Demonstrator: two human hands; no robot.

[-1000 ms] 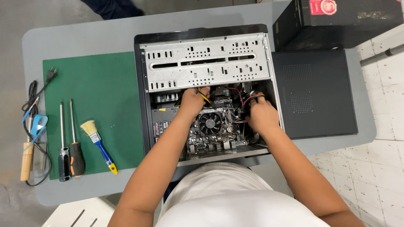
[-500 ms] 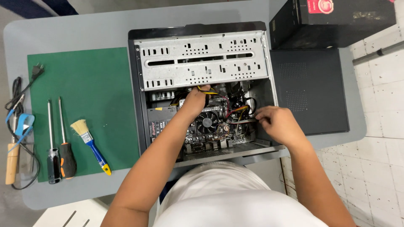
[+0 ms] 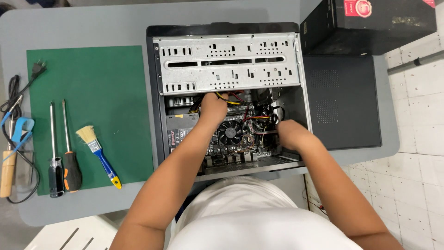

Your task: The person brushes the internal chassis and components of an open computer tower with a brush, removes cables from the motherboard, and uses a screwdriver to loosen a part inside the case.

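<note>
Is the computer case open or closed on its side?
Open. The computer case lies on the table with its inside exposed: the fan and cables show, both hands reach in, and the dark side panel lies beside it.

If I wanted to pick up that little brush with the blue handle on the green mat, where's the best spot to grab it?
Grip the small paintbrush with pale bristles and a blue, yellow-tipped handle at mid-handle, coming straight down from above. It lies flat and slanted on the green cutting mat, bristles toward the far side, with free mat along both sides of the handle for the fingers.
</note>
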